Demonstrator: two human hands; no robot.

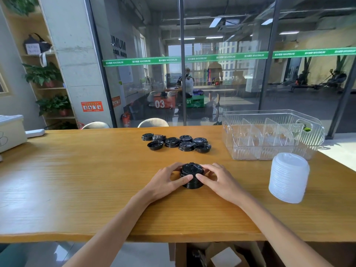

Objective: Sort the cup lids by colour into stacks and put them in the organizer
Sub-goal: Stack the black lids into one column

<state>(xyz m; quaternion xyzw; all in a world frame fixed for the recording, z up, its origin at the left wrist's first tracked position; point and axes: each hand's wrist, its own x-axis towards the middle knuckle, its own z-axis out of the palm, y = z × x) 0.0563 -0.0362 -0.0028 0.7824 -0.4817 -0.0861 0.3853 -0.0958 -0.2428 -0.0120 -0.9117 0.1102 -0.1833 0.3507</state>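
Note:
A short stack of black lids [191, 171] stands on the wooden table [96, 180] in front of me. My left hand [167, 180] grips its left side and my right hand [215, 180] grips its right side, thumbs on the near wall of the stack. Farther back lie several loose black lids [176, 142] in a cluster. A tall stack of white lids [289, 177] stands at the right. Behind it sits the clear plastic organizer [231, 130] with upright dividers; I see no lids inside.
A beige box [11, 132] and a white object [34, 132] sit at the table's far left. Two chair backs [153, 122] rise behind the far edge. A glass wall stands beyond. Cardboard boxes [221, 255] lie under the table.

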